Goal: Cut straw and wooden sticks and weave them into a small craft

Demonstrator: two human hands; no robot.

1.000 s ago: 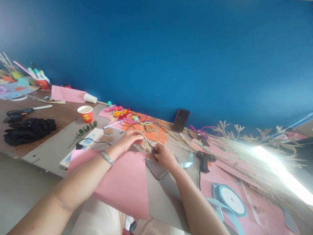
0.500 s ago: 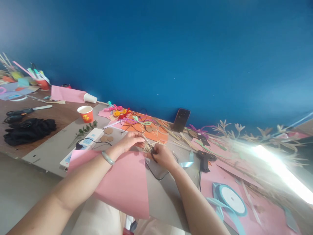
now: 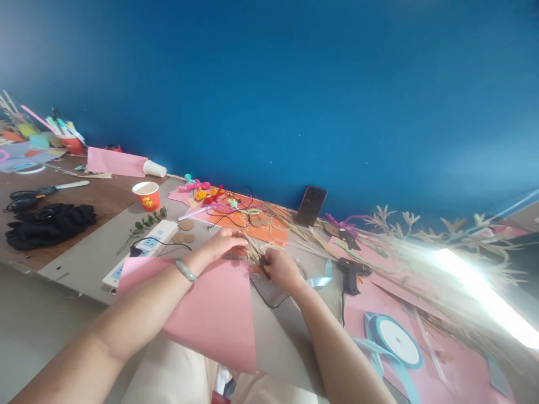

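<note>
My right hand is wrapped round the dark handles of a pair of scissors, whose blades point up and to the left. Close by on the left, my left hand has its thumb and fingers drawn together near the blade tips. Whatever it pinches is too small to make out. Pale dried stalks lie on the table just past both hands. Under my left forearm a large pink sheet of paper lies over the table edge and my lap.
A power strip, round wooden slices and a red paper cup are to the left. Rightward lie a glue gun and a blue ribbon spool. A phone leans against the blue wall.
My hands and the scissors stay in nearly the same place. The whole view has shifted very slightly.
</note>
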